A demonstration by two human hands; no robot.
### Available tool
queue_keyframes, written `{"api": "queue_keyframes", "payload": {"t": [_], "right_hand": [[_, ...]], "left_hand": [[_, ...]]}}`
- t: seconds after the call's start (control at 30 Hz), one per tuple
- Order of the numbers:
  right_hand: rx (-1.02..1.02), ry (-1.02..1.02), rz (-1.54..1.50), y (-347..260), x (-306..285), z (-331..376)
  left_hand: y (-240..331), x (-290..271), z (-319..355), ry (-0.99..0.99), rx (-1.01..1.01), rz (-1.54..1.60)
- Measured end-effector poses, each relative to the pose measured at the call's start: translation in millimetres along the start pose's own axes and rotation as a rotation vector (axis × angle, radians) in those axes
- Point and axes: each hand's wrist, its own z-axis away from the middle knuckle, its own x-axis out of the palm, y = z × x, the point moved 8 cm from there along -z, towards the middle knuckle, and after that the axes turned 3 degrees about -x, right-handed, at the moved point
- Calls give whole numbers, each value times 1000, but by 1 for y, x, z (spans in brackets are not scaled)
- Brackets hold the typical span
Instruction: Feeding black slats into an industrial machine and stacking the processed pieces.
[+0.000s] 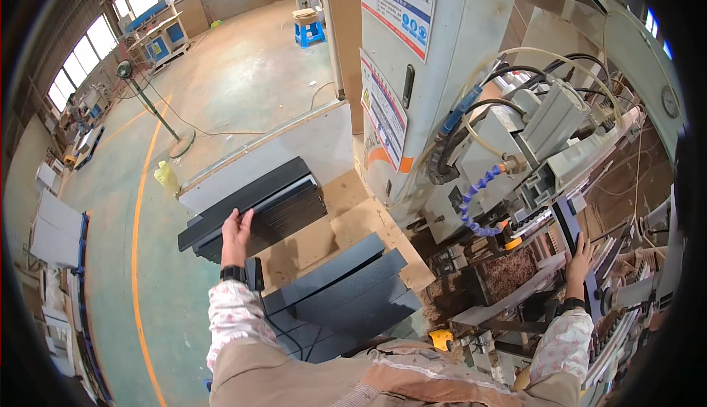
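Observation:
My left hand [236,236] is on a stack of long dark boards [287,219], its fingers and thumb closed on the edge of the top board [243,199]. This top board lies slightly askew over the others. Farther right, my right hand [579,265] rests with stretched fingers against a narrow dark panel [565,219] set in the machine. Part of that panel is hidden behind the hand and wrist. More dark boards [346,289] lie side by side close to my body, between my two arms.
Both stacks rest on a brown board surface [346,212] beside the machine's grey cabinet [460,31]. A blue segmented hose [471,201] curves near the machine head. A pedestal fan [151,105] and a blue stool [309,33] stand on the floor beyond.

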Motion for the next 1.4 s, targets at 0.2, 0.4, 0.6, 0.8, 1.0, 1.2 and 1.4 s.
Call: {"api": "queue_keyframes", "payload": {"t": [0.2,0.4,0.6,0.8,1.0,1.2,1.4], "right_hand": [[37,-4,114,0,3,0],[20,24,135,3,5,-2],[-11,30,122,4,5,-3],[28,6,101,-1,0,1],[91,-45,99,-4,-2,0],[55,-20,110,0,4,-1],[-69,97,84,13,15,-9]], "left_hand": [[2,-17,-73,125,42,-38],[5,-24,-88,180,6,-474],[2,3,-62,137,-84,-547],[-171,71,59,-615,-224,-1309],[-256,46,126,-1158,136,-1923],[-243,46,140,-1109,18,-2198],[-146,105,185,-856,374,-2136]]}}
